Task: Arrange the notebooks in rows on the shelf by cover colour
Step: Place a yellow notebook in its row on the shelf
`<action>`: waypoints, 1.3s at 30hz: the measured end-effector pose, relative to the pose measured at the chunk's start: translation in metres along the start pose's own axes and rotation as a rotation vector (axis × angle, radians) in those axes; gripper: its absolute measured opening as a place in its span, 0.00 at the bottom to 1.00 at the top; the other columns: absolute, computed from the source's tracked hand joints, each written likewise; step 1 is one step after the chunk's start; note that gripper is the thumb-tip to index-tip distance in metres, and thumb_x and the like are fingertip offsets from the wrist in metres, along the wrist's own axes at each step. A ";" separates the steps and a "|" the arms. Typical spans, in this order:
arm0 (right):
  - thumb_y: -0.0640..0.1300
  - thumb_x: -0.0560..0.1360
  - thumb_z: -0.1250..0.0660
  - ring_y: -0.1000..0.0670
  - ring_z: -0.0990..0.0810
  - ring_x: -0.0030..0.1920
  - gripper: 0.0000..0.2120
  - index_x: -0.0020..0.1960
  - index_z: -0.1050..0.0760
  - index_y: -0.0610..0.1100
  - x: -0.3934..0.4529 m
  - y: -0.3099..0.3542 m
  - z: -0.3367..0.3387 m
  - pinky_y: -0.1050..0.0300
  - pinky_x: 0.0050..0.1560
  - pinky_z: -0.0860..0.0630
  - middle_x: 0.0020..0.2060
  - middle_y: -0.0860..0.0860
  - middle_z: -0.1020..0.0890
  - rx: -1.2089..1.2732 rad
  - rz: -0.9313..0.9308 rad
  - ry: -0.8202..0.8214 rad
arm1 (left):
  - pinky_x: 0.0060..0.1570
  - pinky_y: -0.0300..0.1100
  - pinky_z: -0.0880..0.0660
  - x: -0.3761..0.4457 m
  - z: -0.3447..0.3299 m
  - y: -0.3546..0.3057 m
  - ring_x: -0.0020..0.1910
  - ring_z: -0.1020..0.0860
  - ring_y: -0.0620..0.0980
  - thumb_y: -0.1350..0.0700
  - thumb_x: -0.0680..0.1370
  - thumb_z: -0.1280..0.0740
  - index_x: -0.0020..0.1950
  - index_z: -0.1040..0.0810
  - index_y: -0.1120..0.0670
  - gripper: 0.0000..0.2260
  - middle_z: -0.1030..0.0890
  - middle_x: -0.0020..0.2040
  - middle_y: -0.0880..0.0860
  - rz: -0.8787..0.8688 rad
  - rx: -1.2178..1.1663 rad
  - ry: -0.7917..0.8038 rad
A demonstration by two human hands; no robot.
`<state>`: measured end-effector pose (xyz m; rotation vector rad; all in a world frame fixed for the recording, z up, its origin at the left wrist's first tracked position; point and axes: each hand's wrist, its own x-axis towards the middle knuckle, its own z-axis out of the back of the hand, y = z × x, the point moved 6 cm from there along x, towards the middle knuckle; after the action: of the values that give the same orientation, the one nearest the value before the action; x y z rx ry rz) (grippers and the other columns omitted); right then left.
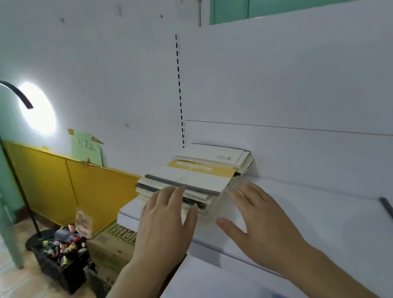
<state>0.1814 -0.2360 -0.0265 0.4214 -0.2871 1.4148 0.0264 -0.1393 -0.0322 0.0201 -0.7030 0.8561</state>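
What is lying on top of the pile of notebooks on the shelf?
On top of the pile of notebooks lie a white one with a grey spine and one with a yellow band. The covers lower down are hidden; only their edges show.

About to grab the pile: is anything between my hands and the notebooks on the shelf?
Nothing visible. The left hand and right hand hover open just before the stack of notebooks, with only bare white shelf between.

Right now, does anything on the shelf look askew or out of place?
Yes. The notebook stack at the left end of the shelf is untidy: the notebooks lie fanned at different angles with edges not lined up. Both hands are open near it.
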 end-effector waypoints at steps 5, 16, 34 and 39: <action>0.70 0.74 0.58 0.48 0.49 0.76 0.38 0.76 0.42 0.48 0.061 0.013 -0.023 0.50 0.75 0.47 0.76 0.49 0.42 0.049 -0.010 -0.027 | 0.70 0.49 0.35 0.044 -0.011 0.045 0.73 0.35 0.53 0.40 0.81 0.43 0.74 0.33 0.52 0.26 0.29 0.72 0.51 0.008 0.056 0.011; 0.61 0.79 0.50 0.52 0.27 0.58 0.21 0.55 0.24 0.51 0.102 0.037 -0.033 0.56 0.58 0.31 0.53 0.54 0.22 -0.106 -0.083 0.043 | 0.67 0.52 0.31 0.096 -0.051 0.098 0.67 0.28 0.54 0.30 0.79 0.53 0.63 0.21 0.49 0.32 0.23 0.64 0.51 -0.230 0.014 0.068; 0.45 0.82 0.45 0.50 0.20 0.53 0.15 0.59 0.21 0.42 0.060 0.150 -0.024 0.54 0.54 0.25 0.54 0.49 0.18 -0.215 -0.134 -0.520 | 0.49 0.42 0.23 0.078 -0.001 0.072 0.48 0.20 0.40 0.44 0.81 0.41 0.56 0.26 0.46 0.09 0.17 0.46 0.42 0.005 -1.144 0.431; 0.47 0.81 0.46 0.51 0.27 0.63 0.19 0.66 0.26 0.41 0.045 0.124 -0.003 0.61 0.67 0.35 0.62 0.48 0.22 -0.157 -0.300 -0.562 | 0.34 0.48 0.19 0.089 0.003 0.097 0.40 0.20 0.46 0.51 0.82 0.39 0.50 0.29 0.42 0.03 0.19 0.42 0.44 0.155 -1.212 0.251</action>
<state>0.0647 -0.1820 0.0041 0.6991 -0.7528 0.9515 -0.0031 -0.0145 -0.0035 -1.2156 -0.8940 0.4525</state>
